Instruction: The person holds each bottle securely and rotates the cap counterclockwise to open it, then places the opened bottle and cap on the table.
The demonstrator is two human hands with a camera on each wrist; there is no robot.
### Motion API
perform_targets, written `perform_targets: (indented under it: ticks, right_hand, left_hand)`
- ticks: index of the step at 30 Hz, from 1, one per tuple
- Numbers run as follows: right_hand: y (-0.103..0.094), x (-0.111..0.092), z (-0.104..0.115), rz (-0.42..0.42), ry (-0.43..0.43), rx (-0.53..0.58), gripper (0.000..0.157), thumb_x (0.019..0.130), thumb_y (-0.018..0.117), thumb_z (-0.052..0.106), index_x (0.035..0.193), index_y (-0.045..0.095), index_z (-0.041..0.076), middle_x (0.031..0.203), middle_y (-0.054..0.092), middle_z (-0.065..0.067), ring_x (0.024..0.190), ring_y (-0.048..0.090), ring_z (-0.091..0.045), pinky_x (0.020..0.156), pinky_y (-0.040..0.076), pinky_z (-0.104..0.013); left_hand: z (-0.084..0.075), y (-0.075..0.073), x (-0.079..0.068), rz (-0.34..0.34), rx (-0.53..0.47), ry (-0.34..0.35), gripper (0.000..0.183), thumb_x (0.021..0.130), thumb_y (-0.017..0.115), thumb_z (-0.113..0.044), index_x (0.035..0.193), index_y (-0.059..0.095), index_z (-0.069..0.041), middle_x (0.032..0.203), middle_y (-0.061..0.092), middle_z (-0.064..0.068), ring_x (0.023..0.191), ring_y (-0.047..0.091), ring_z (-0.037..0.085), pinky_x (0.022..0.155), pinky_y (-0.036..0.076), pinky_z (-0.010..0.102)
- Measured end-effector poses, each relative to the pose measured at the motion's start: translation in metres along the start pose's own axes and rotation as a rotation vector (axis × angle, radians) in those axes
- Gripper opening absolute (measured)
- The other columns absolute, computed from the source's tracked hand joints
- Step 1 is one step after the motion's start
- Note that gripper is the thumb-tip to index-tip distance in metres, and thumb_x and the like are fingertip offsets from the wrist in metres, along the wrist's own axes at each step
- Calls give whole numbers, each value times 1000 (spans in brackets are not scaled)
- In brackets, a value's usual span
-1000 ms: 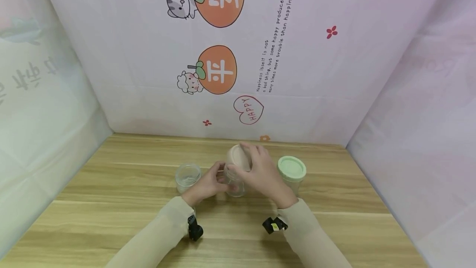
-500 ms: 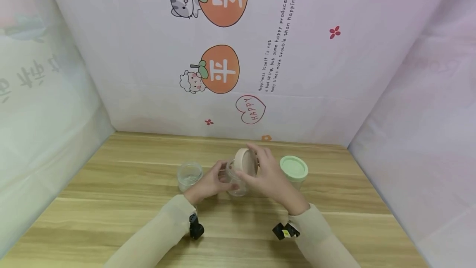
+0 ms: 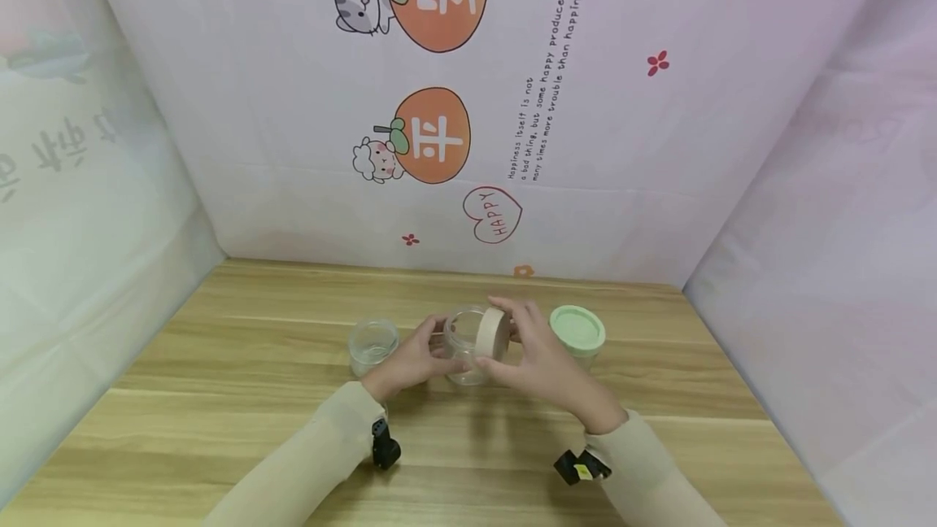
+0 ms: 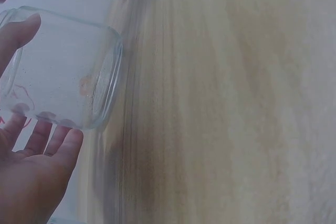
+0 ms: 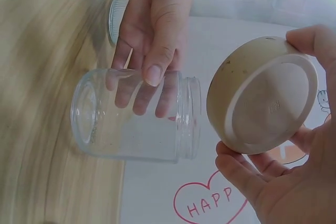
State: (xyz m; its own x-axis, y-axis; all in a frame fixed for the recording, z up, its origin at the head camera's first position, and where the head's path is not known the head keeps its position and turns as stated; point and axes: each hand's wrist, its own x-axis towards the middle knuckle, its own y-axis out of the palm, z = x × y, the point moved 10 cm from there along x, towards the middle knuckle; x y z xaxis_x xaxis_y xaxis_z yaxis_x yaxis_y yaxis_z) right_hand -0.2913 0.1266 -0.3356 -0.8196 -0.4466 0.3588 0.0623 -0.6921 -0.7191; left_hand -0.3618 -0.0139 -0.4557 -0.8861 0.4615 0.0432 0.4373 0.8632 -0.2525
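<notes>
My left hand (image 3: 413, 360) grips a clear jar (image 3: 464, 368) around its side. The jar stands upright with its mouth uncovered. In the right wrist view the left thumb and fingers span the clear wall, and nothing shows inside. Between the thumb and fingers of my right hand (image 3: 545, 368) is a round beige lid (image 3: 490, 336), tilted on edge beside the jar's mouth. A gap separates lid and jar rim in the right wrist view, where the lid's (image 5: 273, 103) flat face shows.
A smaller clear jar (image 3: 372, 346) without a lid stands left of the left hand. Right of the right hand is a jar with a green lid (image 3: 577, 329). The wooden table (image 3: 183, 429) ends at a printed cloth wall (image 3: 586, 226) behind and at the sides.
The beige lid has come off the jar's mouth and moved right, turning on edge in my right hand. My left hand still holds the jar in place.
</notes>
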Motion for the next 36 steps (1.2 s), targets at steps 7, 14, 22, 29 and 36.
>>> perform_targets:
  ticks: [7,14,22,29,36]
  right_hand:
    - [4,-5,-3,11,-12,49,77,85,83,31,147,42,8,129,44,-11,112,57,-26,94,53,-36]
    - [9,-13,-9,30,-15,152,75,84,83,32,145,42,17,132,50,-2,116,57,-21,98,51,-37]
    - [20,-28,-17,88,3,90,80,85,82,37,146,40,7,128,56,-4,110,57,-18,95,51,-45]
    - [42,-40,-32,230,57,152,87,86,79,45,150,37,2,142,49,-12,125,53,-27,104,46,-45]
    - [63,-50,-49,337,145,165,88,86,77,50,151,38,6,140,49,-8,125,50,-23,102,46,-45]
  left_hand:
    - [-1,0,-1,5,-1,13,88,84,84,-27,153,31,-10,149,41,12,136,42,33,111,38,43]
    - [-1,1,-1,10,-13,12,88,85,84,-24,153,31,-9,149,41,13,136,42,34,111,38,45]
    - [0,1,0,29,-12,15,92,84,84,-27,154,28,-9,150,40,16,136,43,34,110,40,45]
    - [-1,1,-1,23,-7,4,91,85,84,-27,154,28,-8,150,40,15,137,42,33,111,38,45]
    - [-5,0,-4,18,-10,8,90,85,83,-27,154,29,-6,150,40,18,137,41,36,112,37,47]
